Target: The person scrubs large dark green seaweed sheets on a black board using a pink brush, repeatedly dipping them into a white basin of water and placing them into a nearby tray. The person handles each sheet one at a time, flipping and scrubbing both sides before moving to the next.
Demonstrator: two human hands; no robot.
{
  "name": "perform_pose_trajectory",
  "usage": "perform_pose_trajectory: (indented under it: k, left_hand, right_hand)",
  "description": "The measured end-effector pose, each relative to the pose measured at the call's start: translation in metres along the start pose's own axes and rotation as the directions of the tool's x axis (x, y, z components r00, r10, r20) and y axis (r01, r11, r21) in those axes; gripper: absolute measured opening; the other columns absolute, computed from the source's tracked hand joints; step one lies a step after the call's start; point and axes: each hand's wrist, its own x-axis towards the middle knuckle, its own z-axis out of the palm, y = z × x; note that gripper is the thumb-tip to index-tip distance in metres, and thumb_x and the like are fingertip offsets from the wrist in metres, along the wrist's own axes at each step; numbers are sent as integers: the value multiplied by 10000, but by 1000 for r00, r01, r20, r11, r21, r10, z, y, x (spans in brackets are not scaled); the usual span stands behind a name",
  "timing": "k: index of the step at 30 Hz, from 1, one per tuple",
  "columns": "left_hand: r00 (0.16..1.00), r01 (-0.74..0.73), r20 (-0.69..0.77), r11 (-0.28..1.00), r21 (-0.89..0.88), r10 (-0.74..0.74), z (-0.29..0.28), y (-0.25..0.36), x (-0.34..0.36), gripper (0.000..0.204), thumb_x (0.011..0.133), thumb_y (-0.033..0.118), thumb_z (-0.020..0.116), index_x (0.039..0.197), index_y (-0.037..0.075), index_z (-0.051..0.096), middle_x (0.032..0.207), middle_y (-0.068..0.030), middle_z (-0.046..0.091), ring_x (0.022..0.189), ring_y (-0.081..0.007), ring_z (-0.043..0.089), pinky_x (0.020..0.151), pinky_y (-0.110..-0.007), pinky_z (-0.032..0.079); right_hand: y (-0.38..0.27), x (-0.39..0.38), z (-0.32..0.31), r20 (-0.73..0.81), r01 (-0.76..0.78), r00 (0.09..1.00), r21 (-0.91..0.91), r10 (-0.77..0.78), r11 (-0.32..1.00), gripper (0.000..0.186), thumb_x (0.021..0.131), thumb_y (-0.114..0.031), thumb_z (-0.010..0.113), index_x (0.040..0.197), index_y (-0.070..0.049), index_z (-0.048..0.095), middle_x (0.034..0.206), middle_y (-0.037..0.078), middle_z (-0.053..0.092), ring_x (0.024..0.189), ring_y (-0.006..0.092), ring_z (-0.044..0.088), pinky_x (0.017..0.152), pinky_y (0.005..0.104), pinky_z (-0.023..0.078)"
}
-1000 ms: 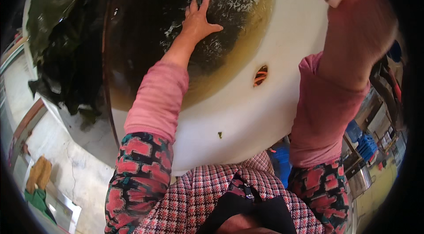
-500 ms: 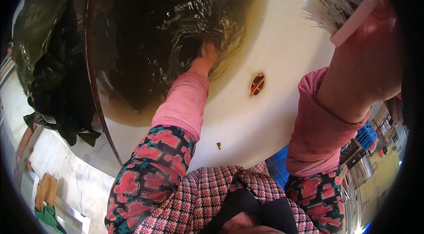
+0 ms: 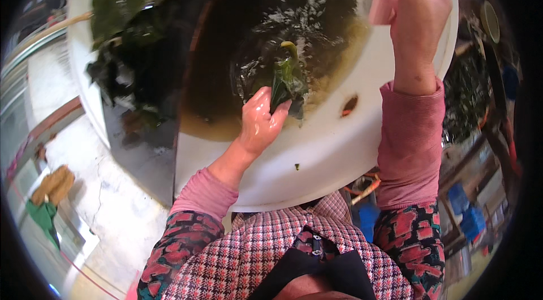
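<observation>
My left hand [image 3: 261, 121] is wet and closed around the lower part of a dark green, glossy piece of kelp [image 3: 287, 76] with a yellowish, curled upper end. The kelp is just above the murky brown water [image 3: 220, 90] in a large white tub [image 3: 271, 172]. Up at the top right, over the tub's rim side, my right hand [image 3: 421, 5] has its fingers wrapped round a pink-backed brush [image 3: 384, 0]. The brush's bristles do not show now.
A board with a dark edge [image 3: 186, 79] crosses the tub's left side. More kelp [image 3: 133, 68] lies draped beyond it. Rusty-edged hole [image 3: 349, 106] marks the tub wall. Blue crates [image 3: 469, 215] stand at the lower right.
My left hand has come up out of the water with the kelp in it. My right hand and the brush have moved up and left in view. The whole view has shifted.
</observation>
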Motion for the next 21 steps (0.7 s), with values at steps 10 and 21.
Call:
perform_pose_trajectory:
  k: [10,21]
  left_hand:
    - [711,-444,-703,792,-419,27,-193,123,67,338,842,72,682,1134,-76,595,1030,-100,666,859,-187,644,763,-326,550]
    - [672,119,-613,878,-464,-415,-220,17,163,434,856,84,700,1207,-67,495,1280,-177,463,1097,-272,527,730,-422,598]
  right_hand:
    - [60,9,-2,46,18,999,-227,-8,974,712,715,-255,836,1274,42,510,1176,158,625,1028,214,633,882,317,510]
    - [73,13,-7,15,17,1000,-355,-13,935,748,687,-296,832,1296,-1,514,1160,165,638,1039,241,631,896,341,503]
